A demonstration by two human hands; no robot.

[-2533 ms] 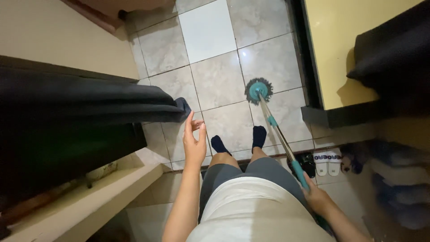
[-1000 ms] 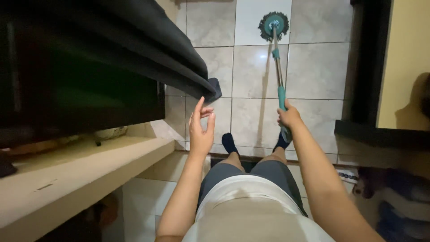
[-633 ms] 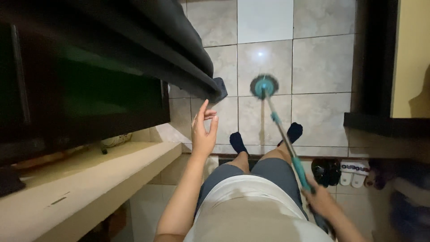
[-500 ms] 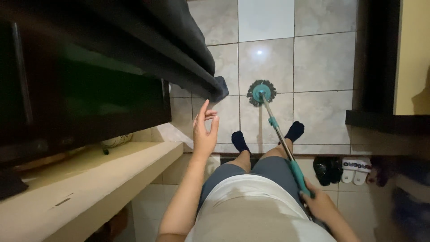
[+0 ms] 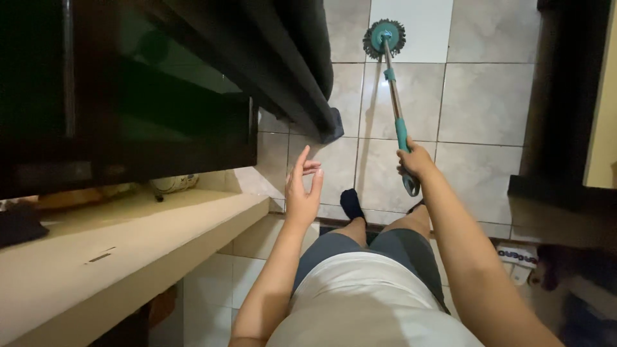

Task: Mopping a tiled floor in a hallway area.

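One mop gripped by right hand; left hand loose, apart.

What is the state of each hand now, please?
Left hand: open, holding nothing, raised in the air.
Right hand: closed around the teal mop handle.
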